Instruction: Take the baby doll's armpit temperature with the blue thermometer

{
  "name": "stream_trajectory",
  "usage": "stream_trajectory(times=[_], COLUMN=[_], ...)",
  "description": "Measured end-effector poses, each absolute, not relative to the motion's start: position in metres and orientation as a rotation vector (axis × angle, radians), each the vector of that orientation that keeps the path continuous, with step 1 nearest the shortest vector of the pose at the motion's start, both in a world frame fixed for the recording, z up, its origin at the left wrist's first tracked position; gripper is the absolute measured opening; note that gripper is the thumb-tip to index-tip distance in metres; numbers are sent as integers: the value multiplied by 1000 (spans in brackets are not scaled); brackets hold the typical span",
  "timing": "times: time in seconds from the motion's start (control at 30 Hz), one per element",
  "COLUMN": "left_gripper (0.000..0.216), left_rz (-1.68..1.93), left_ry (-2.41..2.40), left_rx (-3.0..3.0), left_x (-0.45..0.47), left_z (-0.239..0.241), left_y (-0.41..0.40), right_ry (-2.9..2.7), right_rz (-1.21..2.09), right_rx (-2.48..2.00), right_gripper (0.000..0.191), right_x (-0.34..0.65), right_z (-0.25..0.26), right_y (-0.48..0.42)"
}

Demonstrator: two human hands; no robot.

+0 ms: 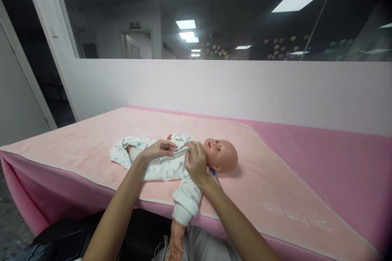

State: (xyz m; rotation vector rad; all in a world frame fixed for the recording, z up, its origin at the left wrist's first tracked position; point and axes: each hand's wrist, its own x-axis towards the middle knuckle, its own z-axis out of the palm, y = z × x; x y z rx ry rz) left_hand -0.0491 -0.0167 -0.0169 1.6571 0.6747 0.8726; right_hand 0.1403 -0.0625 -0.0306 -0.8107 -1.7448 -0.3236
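Note:
A bald baby doll (225,155) lies on its back, head toward the right, in a white printed romper (165,171) with snap buttons down the front. My left hand (157,150) is over the doll's belly, fingers curled at the romper's front edge. At the chest, near the collar, my right hand (196,160) has its fingers bent together on the cloth. Both sets of fingertips partly hide the fabric they pinch. The doll's near arm (177,238) hangs over the table's front edge, its sleeve cuff folded back. One leg shows inside the loose romper bottom at the left.
A peach towel (254,195) lies under the doll, over a pink cloth (346,163) that drapes down the front. A white wall (245,89) with a wide window (214,20) stands behind. Below the front edge are my lap (208,244) and a dark object at the left.

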Motion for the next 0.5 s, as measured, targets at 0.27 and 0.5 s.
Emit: stream_trajectory(times=[0.27,0.5], left_gripper=[30,20], left_rz=[887,851], left_ry=[676,629], left_rx=[1707,1649], left_x=[-43,-42], left_z=[-13,-7], left_y=[-23,-29], right_ry=[-2062,-2154], right_rz=[-291,-302], right_rx=[-774,-813], right_gripper=[20,13], right_x=[130,131], right_z=[-27,-27], right_y=[-64,-64])
